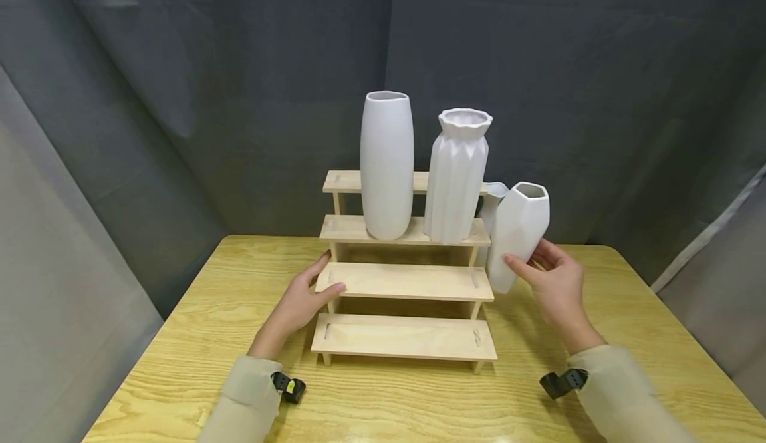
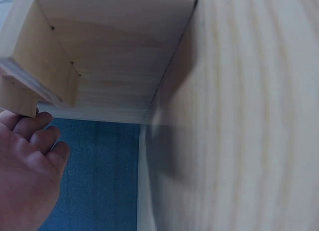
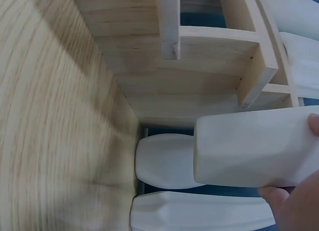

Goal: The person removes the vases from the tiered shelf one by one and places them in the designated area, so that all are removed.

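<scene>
A stepped wooden display stand [image 1: 403, 336] has several tiers. My left hand [image 1: 299, 306] grips the left end of its second tier from the front, thumb on top; the left wrist view shows curled fingers [image 2: 45, 136] beside the wood. On the right, my right hand [image 1: 556, 283] holds a white faceted vase [image 1: 519, 227], thumb in front and fingers behind. This vase leans to the right beside the stand, and its base is off the table in the right wrist view. A tall smooth white vase [image 1: 387, 163] and a pleated white vase [image 1: 457, 177] stand on the third tier.
Behind the held vase, another white vase [image 1: 495, 189] is mostly hidden. In the right wrist view, two white vases, a rounded one [image 3: 167, 161] and a ridged one [image 3: 194, 213], stand beyond it. Dark curtains [image 1: 269, 97] hang behind the wooden table [image 1: 239, 283].
</scene>
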`<state>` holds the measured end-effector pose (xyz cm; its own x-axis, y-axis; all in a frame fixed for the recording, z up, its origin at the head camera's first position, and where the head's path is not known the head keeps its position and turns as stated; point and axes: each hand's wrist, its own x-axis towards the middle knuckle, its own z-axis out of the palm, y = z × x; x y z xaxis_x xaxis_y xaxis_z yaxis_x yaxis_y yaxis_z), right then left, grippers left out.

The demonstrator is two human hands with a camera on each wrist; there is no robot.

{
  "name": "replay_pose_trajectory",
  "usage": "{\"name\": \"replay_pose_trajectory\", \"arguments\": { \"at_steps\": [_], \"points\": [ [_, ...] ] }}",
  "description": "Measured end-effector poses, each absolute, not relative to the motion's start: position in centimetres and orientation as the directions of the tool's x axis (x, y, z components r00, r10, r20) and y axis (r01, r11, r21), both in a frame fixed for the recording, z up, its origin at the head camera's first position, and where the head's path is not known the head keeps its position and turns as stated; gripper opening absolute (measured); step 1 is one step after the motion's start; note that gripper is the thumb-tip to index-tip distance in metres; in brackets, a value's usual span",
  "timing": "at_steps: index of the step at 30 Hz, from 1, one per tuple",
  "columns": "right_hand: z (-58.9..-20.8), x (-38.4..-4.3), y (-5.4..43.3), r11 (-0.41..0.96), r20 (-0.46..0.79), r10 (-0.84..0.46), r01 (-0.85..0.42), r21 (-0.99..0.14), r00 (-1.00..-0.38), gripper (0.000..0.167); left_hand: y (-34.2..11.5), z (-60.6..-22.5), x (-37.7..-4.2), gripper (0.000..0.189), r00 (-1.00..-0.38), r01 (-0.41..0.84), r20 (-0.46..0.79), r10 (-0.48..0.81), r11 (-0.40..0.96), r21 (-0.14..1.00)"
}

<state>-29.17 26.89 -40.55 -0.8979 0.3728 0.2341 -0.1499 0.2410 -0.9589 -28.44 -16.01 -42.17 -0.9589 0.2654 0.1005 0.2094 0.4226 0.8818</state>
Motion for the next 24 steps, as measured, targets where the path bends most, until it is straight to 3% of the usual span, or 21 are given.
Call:
{"name": "replay_pose_trajectory", "arguments": {
  "at_steps": [13, 24],
  "points": [
    [-41.9, -30.3, 27.2, 0.27, 0.19, 0.36, -0.093, -0.958, -0.913, 0.08, -16.0, -42.2, -28.3, 0.079, -0.958, 0.205, 0.094, 0.271, 0.417, 0.886],
    [-43.2, -31.3, 27.4, 0.27, 0.199, 0.365, -0.101, -0.957, -0.909, 0.072, -16.0, -42.2, -28.3, 0.08, -0.956, 0.212, 0.1, 0.275, 0.414, 0.885]
  ]
}}
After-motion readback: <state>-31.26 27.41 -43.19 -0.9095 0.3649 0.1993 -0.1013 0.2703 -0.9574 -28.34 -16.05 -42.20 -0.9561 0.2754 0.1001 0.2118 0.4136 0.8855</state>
